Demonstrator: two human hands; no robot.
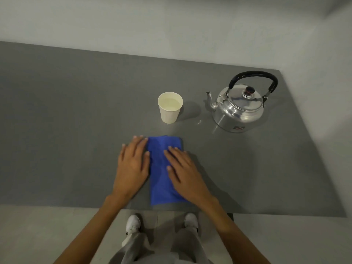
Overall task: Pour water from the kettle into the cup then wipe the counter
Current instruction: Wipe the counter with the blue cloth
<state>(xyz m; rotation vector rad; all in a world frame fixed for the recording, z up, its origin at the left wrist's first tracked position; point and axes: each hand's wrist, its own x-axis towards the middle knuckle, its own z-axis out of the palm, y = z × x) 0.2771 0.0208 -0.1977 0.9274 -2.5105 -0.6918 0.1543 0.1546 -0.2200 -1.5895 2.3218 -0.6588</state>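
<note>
So the pour looks done: the white paper cup [170, 107] just above the middle of the frame has water nearly to the rim, and the shiny round metal kettle with the black arched handle [240, 107] sits upright off to its right, well apart from it. What's left is the wipe. A folded blue microfibre cloth [162, 168] lies flat on the grey counter [66, 121] at lower centre, near the front edge. Both hands are spread flat, fingers open and gripping nothing: the left hand [133, 168] rests along the cloth's left edge, mostly on the counter, and the right hand [185, 172] lies on top of its right side. My guess is the cloth is soft, light and floppy, so palm pressure beats pinching. That full cup probably tips easily, so keep strokes away from it.
</note>
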